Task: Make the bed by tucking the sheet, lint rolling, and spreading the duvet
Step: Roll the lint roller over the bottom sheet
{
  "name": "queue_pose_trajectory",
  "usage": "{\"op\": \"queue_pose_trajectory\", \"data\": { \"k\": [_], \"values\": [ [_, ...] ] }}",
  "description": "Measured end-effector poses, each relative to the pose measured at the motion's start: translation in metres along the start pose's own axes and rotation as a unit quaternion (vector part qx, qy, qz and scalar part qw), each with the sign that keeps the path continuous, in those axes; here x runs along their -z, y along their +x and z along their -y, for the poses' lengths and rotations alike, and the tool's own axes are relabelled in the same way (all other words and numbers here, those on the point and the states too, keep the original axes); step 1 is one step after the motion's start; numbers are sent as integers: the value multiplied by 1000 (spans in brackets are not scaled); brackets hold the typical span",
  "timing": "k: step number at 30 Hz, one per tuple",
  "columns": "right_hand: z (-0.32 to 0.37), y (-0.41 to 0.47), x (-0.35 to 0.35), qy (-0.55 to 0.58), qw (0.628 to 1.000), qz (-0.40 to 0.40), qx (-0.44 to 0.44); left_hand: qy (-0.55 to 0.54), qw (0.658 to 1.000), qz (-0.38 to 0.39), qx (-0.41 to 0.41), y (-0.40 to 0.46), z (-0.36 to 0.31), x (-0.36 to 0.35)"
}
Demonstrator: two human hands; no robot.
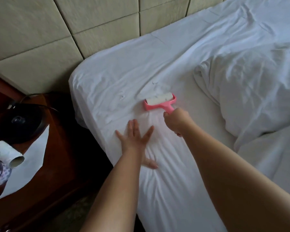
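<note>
Lint rolling: right hand [176,121], fingers curled round the pink lint roller [160,102]; left hand [135,136] flat, fingers spread, pinning the sheet [124,72]. Next, probably roll across the wrinkles.

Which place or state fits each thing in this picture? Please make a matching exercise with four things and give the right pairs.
Things:
1. lint roller
2. left hand
3. duvet
4. cardboard tube

Places or states:
A. lies on the wooden nightstand
B. pressed flat on the sheet, fingers spread
C. bunched up on the right side of the bed
D. held by its pink handle in the right hand

Pairs: 1-D, 2-B, 3-C, 4-A
</note>
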State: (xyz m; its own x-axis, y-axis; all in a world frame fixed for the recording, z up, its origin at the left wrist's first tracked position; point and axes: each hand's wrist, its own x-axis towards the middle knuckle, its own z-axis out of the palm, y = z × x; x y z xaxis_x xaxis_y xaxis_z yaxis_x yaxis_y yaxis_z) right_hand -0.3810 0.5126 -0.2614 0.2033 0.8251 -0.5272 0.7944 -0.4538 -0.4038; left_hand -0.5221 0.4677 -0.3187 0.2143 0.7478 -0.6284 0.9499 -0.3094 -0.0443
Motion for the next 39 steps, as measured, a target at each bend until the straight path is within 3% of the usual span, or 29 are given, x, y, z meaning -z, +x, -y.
{"op": "queue_pose_trajectory", "data": {
  "k": [4, 16, 29, 35, 39],
  "values": [
    [25, 27, 9, -8, 1000, -4, 3, 39, 999, 3, -22, 23, 16, 7],
    [72, 90, 16, -1, 1000, -8, -10, 23, 999, -8, -41, 53, 31, 0],
    [-2, -1, 7, -11, 999, 20, -40, 18, 999, -28, -22, 1, 24, -22],
    [-23, -47, 18, -76, 997, 17, 14, 43, 998, 28, -42, -28, 28, -18],
    [-2, -64, 14, -89, 995, 10, 52, -24, 999, -4, -47, -33, 44, -1]
  ]
}}
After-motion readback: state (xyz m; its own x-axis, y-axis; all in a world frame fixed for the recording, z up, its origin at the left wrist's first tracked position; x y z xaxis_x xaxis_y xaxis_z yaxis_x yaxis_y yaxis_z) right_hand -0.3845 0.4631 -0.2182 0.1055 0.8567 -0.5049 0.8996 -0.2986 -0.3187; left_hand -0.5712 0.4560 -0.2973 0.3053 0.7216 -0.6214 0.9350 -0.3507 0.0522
